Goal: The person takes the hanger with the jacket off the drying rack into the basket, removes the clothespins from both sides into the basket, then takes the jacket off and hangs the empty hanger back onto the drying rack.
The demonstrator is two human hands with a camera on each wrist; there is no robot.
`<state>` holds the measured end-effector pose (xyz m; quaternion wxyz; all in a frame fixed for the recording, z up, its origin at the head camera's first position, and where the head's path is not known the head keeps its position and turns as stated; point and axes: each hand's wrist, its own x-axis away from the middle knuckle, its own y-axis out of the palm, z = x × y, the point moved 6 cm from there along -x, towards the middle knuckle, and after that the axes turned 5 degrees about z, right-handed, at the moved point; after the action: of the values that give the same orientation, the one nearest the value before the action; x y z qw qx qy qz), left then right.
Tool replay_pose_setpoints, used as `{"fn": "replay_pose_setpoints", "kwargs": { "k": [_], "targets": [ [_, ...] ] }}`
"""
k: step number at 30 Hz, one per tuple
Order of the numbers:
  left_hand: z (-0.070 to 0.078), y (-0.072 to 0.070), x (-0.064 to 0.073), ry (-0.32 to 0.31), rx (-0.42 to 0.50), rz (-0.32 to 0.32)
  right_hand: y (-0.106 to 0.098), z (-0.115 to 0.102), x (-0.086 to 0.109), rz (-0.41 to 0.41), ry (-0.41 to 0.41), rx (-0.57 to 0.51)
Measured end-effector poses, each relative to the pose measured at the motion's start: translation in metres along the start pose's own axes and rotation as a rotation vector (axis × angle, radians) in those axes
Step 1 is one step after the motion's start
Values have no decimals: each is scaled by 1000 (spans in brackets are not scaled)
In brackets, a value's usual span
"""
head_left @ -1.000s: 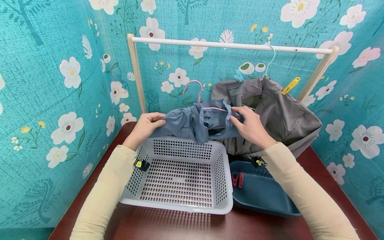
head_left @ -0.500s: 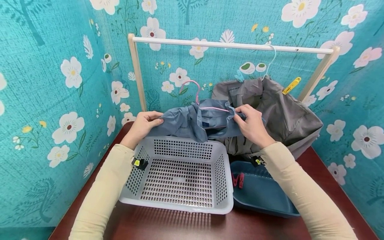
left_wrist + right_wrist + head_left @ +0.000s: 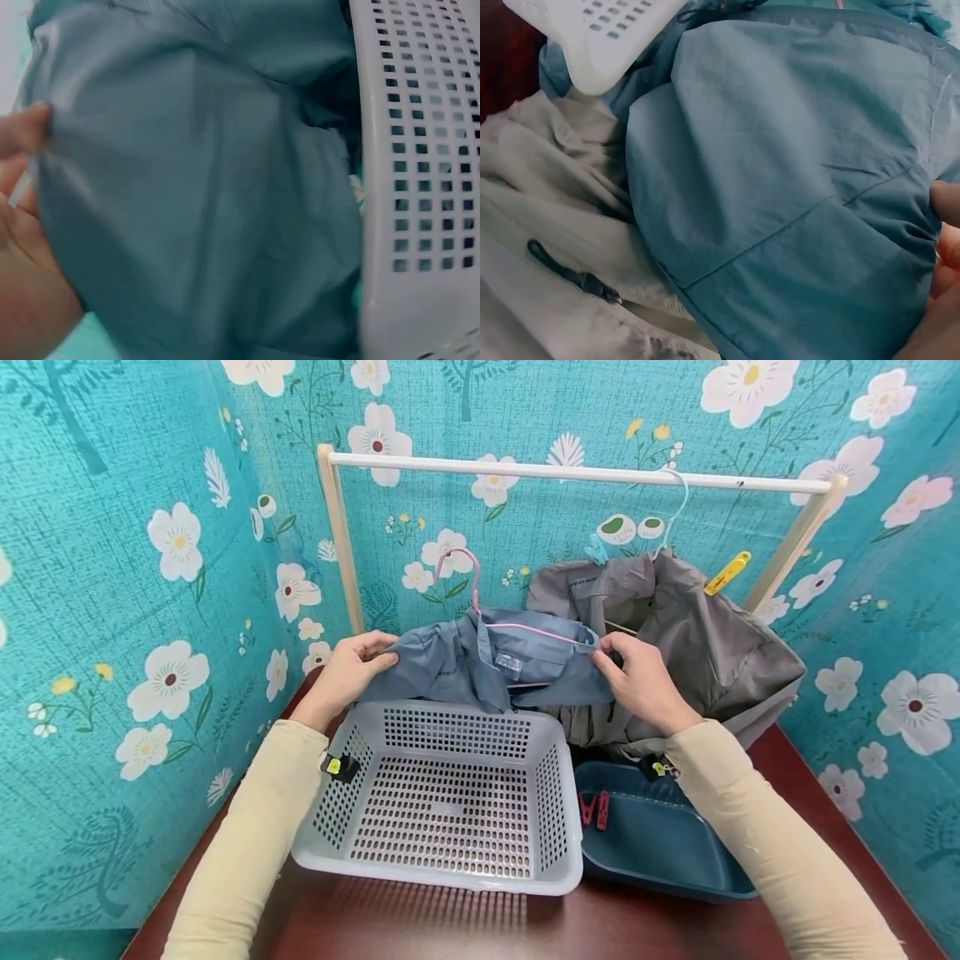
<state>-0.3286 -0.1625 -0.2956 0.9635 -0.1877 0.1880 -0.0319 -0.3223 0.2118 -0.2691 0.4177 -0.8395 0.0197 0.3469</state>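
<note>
A blue jacket [image 3: 442, 664] is stretched sideways between my two hands, above the back edge of the basket. Inside its open neck runs the bar of a pink hanger [image 3: 476, 583], whose hook stands up out of the collar. My left hand [image 3: 345, 677] pinches the jacket at its left shoulder, thumb on the near side. At the other shoulder, beside the collar, my right hand [image 3: 647, 681] pinches the cloth. In the right wrist view the jacket [image 3: 795, 150] bunches into creases at the thumb. Smooth cloth of the jacket [image 3: 202, 172] fills most of the left wrist view.
A light grey perforated basket [image 3: 442, 878] stands below the jacket. To its right, a dark blue basin [image 3: 667, 860] holds red clothespins [image 3: 602, 810]. Behind, a rack's white rail [image 3: 525, 467] carries a grey jacket [image 3: 712, 668] on a pale blue hanger [image 3: 684, 497], with a yellow clothespin [image 3: 727, 573] on it.
Both hands have moved apart, the left one leftward and the right one slightly rightward. The pink hanger's hook has shifted left, and the collar is spread wider with a label now showing.
</note>
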Motion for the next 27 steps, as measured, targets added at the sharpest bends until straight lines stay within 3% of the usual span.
{"fn": "replay_pose_setpoints", "kwargs": {
  "k": [7, 11, 13, 17, 27],
  "targets": [
    [25, 28, -1, 80, -115, -57, 5, -6, 4, -3, -1, 5],
    [34, 39, -3, 175, -226, -15, 6, -12, 4, 0, 0, 5],
    [35, 40, -4, 195, -268, 33, 6, -14, 4, -4, -11, -5],
    [33, 37, -5, 169, -270, 90, 4, -16, 5, -6, -50, -38],
    [37, 29, -3, 169, -266, 74, -11, 1, 6, 26, -60, -28]
  ]
}}
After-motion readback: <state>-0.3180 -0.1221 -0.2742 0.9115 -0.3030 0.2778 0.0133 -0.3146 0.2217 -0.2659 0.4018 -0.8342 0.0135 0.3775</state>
